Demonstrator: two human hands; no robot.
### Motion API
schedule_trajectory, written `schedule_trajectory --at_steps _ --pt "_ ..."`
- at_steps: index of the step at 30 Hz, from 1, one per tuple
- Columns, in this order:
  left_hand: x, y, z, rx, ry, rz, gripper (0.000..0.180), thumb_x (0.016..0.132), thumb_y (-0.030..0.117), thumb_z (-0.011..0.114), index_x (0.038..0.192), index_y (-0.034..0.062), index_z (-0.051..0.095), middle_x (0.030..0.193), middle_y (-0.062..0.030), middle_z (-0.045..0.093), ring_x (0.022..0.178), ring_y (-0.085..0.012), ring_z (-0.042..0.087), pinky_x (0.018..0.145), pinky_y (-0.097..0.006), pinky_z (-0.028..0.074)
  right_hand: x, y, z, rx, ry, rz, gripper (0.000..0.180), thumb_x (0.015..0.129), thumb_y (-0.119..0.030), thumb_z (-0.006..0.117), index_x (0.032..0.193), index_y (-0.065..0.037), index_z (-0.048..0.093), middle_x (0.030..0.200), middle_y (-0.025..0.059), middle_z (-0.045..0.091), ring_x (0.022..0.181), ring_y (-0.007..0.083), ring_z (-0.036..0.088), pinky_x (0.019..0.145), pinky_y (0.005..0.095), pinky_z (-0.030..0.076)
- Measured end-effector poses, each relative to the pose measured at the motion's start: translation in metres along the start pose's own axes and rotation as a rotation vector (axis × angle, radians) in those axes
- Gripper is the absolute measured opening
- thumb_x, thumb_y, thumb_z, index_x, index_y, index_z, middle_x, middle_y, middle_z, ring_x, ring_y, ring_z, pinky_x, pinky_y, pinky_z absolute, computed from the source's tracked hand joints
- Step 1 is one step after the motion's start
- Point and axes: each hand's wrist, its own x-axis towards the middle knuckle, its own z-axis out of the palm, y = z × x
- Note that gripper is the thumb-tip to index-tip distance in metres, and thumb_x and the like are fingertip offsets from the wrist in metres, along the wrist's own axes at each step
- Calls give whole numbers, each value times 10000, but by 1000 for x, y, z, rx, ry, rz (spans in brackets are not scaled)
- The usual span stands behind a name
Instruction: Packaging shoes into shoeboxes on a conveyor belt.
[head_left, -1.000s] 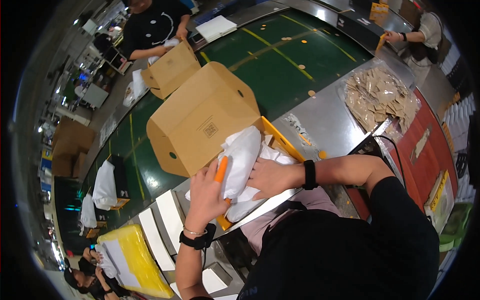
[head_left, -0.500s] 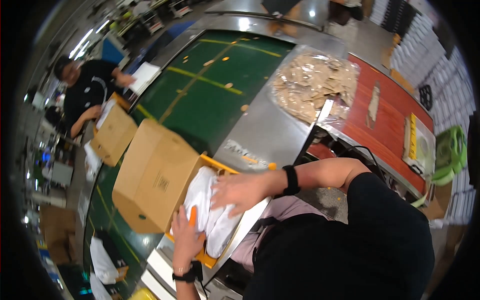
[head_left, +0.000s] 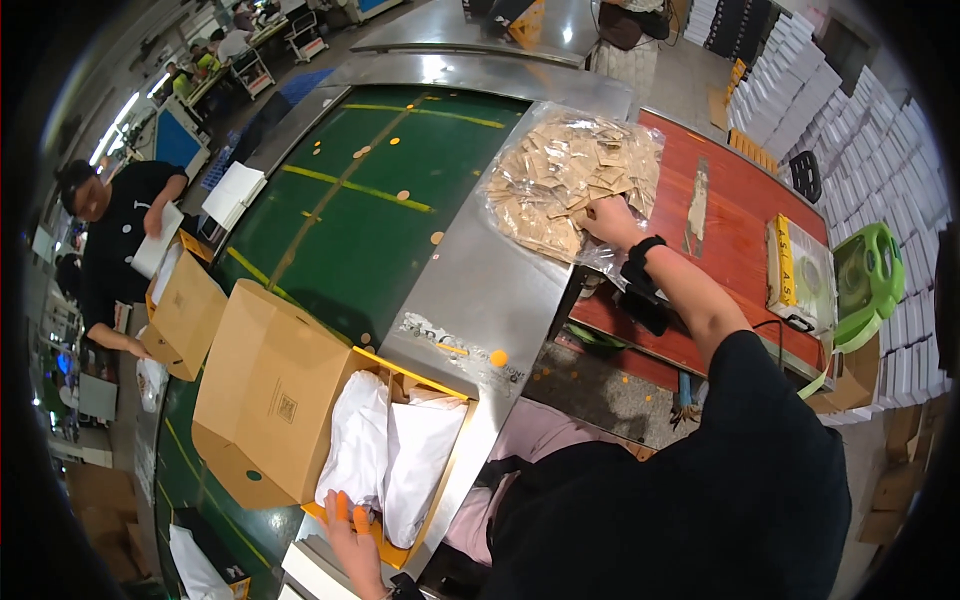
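My left hand [head_left: 352, 545] is at the near end of an open brown cardboard box [head_left: 262, 395], fingers stretched and apart, with orange covers on some fingertips. Inside the box lie two bundles wrapped in white tissue paper [head_left: 420, 460], side by side; their contents are hidden. My right hand [head_left: 612, 222] reaches out to a clear plastic bag heaped with small brown paper packets [head_left: 560, 170]. Its fingers are curled closed at the near right side of the heap; whatever they grip is hidden.
Beside a green belt [head_left: 365, 210] runs a metal edge. A red tabletop [head_left: 735, 220] holds a clear case [head_left: 800, 275], with a green plastic holder [head_left: 868, 285] beyond. At left, a co-worker [head_left: 125, 230] handles another brown box [head_left: 188, 315]. White boxes [head_left: 790, 90] are stacked at right.
My right hand has left the white tissue bundles and moved up and right to the bag of packets. My left hand has shifted down to the box's near end. The co-worker's arms have moved.
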Motion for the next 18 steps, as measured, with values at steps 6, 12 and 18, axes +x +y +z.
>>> schedule_trajectory --at_steps 6,12,18 --pt "-43 18 39 -43 418 -93 519 918 113 581 1397 -40 453 1538 -254 320 1423 -451 274 1168 -515 201 18 -15 26 -139 150 120 370 762 -326 657 897 19 676 911 271 689 842 428 678 781 508 522" --pt "-48 34 42 -284 522 -252 610 881 91 601 1412 -103 372 1542 -302 260 1405 -448 307 1143 -403 286 19 -25 -22 -20 -225 -83 364 690 -128 694 1039 -26 679 977 246 697 920 373 680 795 447 532" --pt "-34 7 48 -427 556 -253 635 888 83 602 1451 -55 344 1471 -289 384 1334 -415 419 1105 -400 339 7 -95 -51 646 -394 -300 181 802 -33 687 977 11 676 841 62 693 744 120 660 673 267 516"
